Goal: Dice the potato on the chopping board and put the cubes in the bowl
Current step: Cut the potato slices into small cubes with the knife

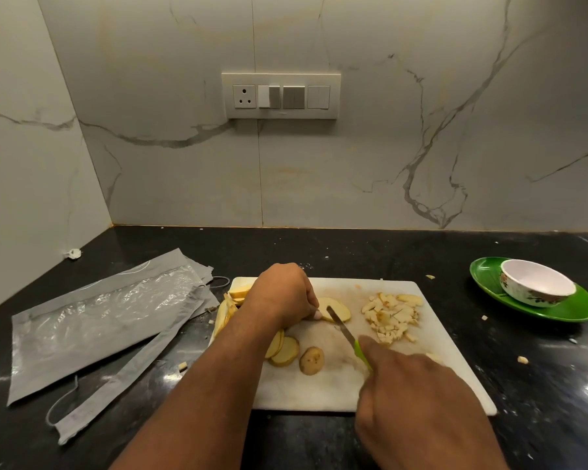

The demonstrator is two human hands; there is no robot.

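Observation:
A white chopping board (pixel 336 391) lies on the black counter. My left hand (pixel 282 293) has curled fingers pinning a potato slice (pixel 338 308) on the board. My right hand (pixel 411 385) grips a green-handled knife (pixel 345 330), forefinger along its back, and the blade rests across that slice. More round slices (pixel 286 351) and an end piece (pixel 312 360) lie near my left wrist. A heap of potato cubes (pixel 391 317) sits on the board's right side. The white bowl (pixel 537 283) with a flower pattern stands on a green plate (pixel 577 308) at the right and looks empty.
Potato peels and further slices (pixel 231 300) lie at the board's left edge. Grey face masks and a clear plastic wrapper (pixel 106 317) cover the counter on the left. Stray potato bits (pixel 522 359) dot the counter. A marble wall with a switch panel (pixel 280 96) stands behind.

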